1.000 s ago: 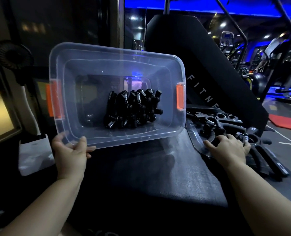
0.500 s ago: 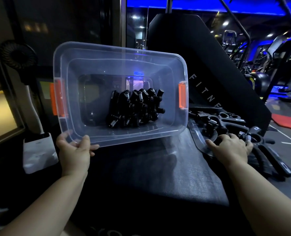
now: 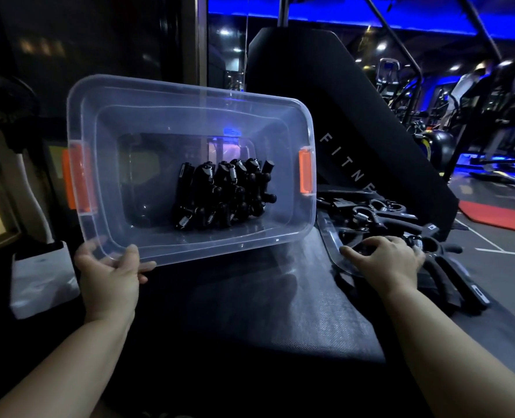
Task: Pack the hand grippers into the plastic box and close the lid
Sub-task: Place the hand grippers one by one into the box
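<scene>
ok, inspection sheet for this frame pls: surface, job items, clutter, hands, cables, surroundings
Surface: dark textured pad, dimly lit.
Job's things: clear plastic box tilted up with its opening toward the camera; a row of black hand grippers inside; orange latches at both ends; lid off, lying flat to the right; loose hand grippers on and beyond it.
Clutter: white object at left, too dim to identify.
Hands: left hand grips the box's near-left rim; right hand rests on the lid, but I cannot tell whether it grips.
Cables: nothing seen.
Surroundings: fan at left, black lettered panel behind, gym machines under blue lights.
</scene>
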`<state>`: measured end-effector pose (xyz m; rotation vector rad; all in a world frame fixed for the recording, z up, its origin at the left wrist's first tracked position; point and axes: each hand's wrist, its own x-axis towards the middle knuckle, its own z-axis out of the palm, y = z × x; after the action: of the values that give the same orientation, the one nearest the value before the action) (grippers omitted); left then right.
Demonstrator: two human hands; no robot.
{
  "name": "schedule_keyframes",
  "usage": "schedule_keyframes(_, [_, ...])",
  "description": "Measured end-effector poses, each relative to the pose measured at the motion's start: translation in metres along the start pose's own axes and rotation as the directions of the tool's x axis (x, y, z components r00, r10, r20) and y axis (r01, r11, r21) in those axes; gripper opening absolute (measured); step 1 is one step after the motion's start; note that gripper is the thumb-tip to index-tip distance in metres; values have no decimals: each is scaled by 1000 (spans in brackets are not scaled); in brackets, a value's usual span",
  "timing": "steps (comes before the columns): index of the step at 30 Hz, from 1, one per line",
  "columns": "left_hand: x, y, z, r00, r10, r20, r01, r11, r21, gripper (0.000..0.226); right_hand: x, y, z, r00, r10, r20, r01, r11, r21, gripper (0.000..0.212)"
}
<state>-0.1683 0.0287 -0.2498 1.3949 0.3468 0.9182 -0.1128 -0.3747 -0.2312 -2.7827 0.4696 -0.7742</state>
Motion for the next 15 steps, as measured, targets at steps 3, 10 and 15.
schedule_keyframes(3, [0, 0, 0, 1000, 4, 4, -4, 1000, 3, 45, -3, 1, -4, 999, 23, 26, -24, 999, 36, 52])
schedule_keyframes(10, [-1, 0, 0, 1000, 9, 6, -9, 1000, 5, 44, -11, 1, -16, 996, 60, 63, -66, 992, 108, 63])
schedule_keyframes(15, [-1, 1, 0, 1000, 2, 13, -2, 1000, -3, 45, -13, 2, -22, 994, 85, 71, -93, 989, 112, 75])
